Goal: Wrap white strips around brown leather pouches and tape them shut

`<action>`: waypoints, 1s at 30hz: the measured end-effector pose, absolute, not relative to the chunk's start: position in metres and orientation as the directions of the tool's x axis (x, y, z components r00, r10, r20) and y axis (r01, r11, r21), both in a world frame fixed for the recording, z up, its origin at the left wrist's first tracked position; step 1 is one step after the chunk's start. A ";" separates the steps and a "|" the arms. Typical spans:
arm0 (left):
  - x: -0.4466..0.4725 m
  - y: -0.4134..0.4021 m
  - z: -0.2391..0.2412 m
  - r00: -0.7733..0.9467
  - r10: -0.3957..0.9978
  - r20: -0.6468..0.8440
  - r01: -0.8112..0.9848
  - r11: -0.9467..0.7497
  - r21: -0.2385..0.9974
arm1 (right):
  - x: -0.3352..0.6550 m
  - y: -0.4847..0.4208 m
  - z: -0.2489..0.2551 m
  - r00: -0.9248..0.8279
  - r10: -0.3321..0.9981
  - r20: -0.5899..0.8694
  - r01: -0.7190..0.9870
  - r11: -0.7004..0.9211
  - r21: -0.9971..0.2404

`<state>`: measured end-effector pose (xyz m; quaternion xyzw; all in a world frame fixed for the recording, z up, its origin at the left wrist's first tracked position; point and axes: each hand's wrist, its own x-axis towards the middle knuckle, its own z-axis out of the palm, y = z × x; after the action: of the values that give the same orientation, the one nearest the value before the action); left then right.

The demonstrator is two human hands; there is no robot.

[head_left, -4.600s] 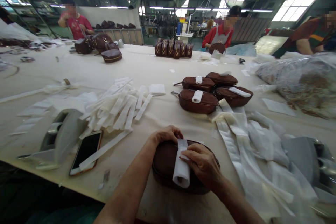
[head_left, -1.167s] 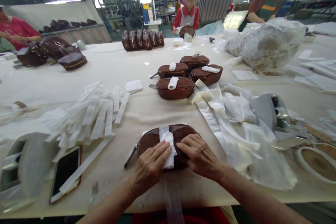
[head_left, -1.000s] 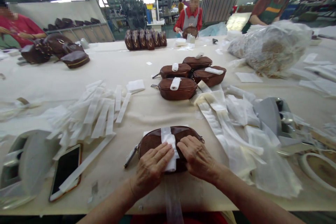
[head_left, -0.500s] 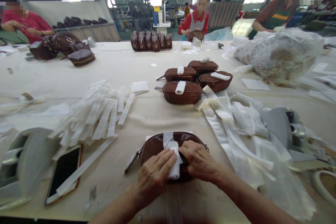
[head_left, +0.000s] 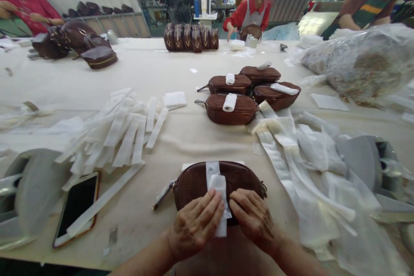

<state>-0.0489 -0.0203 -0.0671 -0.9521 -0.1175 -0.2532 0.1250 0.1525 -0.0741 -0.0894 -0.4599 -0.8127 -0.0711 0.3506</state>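
Observation:
A dark brown oval leather bag (head_left: 190, 183) lies in front of me, its zipper pull sticking out to the left. Around its middle runs a translucent white strip (head_left: 212, 167), with a folded white wrap (head_left: 218, 183) on top. My left hand (head_left: 196, 222) lies over the wrap, fingers stretched out flat against it. To the right of the wrap, my right hand (head_left: 254, 215) has curled fingers pressed at the strip's edge; whatever its fingertips pinch is hidden. Farther back stand several finished-looking brown bags (head_left: 231, 114) with white wraps on top.
Loose white strips (head_left: 129, 138) are heaped at left beside a phone (head_left: 77, 202). Grey tape dispensers stand left (head_left: 39, 189) and right (head_left: 365, 168). More strips (head_left: 297, 172) and a large plastic bag (head_left: 362, 62) lie at right. Co-workers stand across the table.
My right hand has drawn back toward me along the bag, and my left hand has slid slightly nearer too. Across the table, a co-worker's hand has reached out sideways.

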 end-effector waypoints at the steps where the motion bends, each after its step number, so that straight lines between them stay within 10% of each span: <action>1: -0.049 -0.021 -0.068 0.846 0.149 0.511 0.277 -0.943 -0.185 | 0.152 -0.075 -0.091 -0.356 0.691 0.629 0.803 0.571 -0.173; 25: -0.049 -0.025 -0.073 0.849 0.106 0.517 0.272 -0.927 -0.256 | 0.161 -0.088 -0.105 -0.293 0.697 0.654 0.836 0.518 -0.178; 30: -0.052 -0.019 -0.087 0.820 0.101 0.564 0.197 -0.974 -0.113 | 0.153 -0.095 -0.107 -0.285 0.769 0.572 0.909 0.406 -0.092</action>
<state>-0.0516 -0.0187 -0.0869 -0.9502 -0.0784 -0.2899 0.0832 0.1526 -0.0948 -0.1065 -0.5299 -0.7916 -0.1269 0.2765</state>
